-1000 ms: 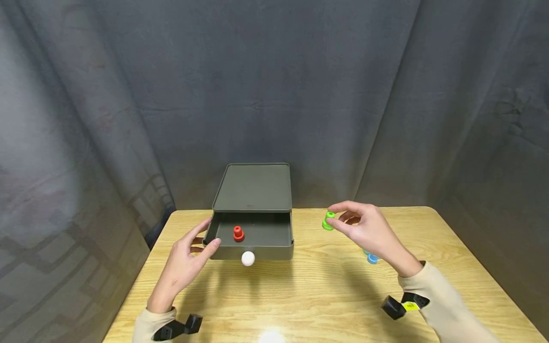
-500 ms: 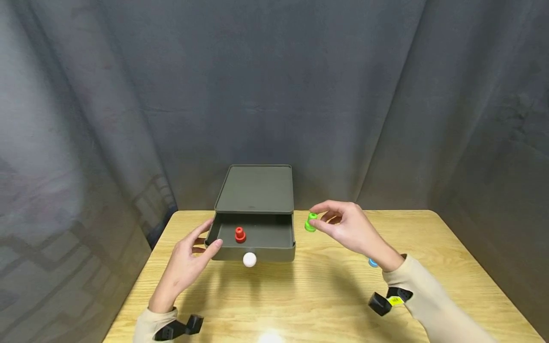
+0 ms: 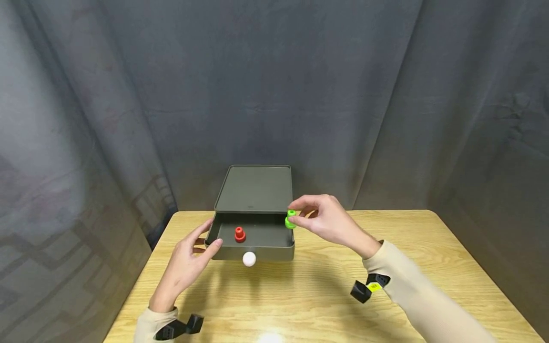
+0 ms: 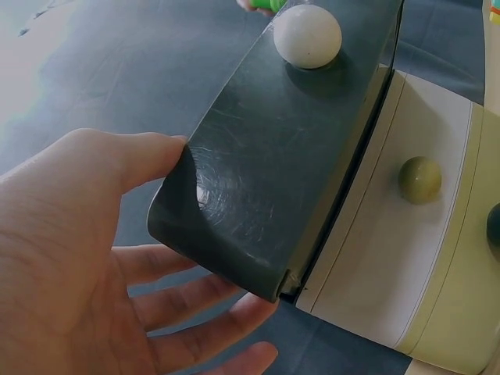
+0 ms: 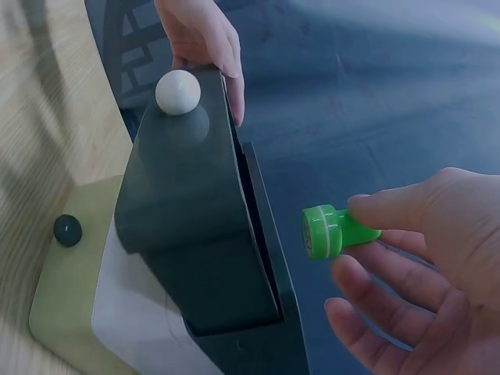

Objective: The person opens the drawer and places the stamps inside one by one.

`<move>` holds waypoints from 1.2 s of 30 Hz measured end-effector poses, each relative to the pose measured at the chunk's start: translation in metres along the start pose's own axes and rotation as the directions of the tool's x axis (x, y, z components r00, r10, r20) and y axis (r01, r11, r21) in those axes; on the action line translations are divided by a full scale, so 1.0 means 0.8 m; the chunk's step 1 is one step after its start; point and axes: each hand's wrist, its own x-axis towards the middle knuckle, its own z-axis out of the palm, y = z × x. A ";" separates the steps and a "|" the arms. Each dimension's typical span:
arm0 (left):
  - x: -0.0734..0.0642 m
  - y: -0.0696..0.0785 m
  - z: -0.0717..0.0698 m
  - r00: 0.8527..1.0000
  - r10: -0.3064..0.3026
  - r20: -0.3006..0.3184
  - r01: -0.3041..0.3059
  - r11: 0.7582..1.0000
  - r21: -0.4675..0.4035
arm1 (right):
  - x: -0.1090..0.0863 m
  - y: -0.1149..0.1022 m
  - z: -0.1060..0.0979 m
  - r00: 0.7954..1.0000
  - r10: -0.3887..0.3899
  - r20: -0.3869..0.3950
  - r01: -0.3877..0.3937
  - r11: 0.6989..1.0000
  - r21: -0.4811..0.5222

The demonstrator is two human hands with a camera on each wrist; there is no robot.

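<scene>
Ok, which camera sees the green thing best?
The right wrist view: the green piece, pinched in the right hand, looks biggest there, and its wide end shows clearly. The head view shows it small and partly covered. The left wrist view catches only a bit of it, at the picture's top edge.

- no word, brand or number can be read;
- yellow label on the black device at the right sleeve: marks too small to read;
- green piece, flat end: some marking, illegible;
- grey drawer unit, top's front edge: a faint mark, unreadable
</scene>
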 end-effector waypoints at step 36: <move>0.000 0.003 -0.002 1.000 0.007 0.000 -0.007 1.000 0.017 | 0.054 -0.014 0.102 0.987 0.056 0.150 -0.033 0.988 -0.153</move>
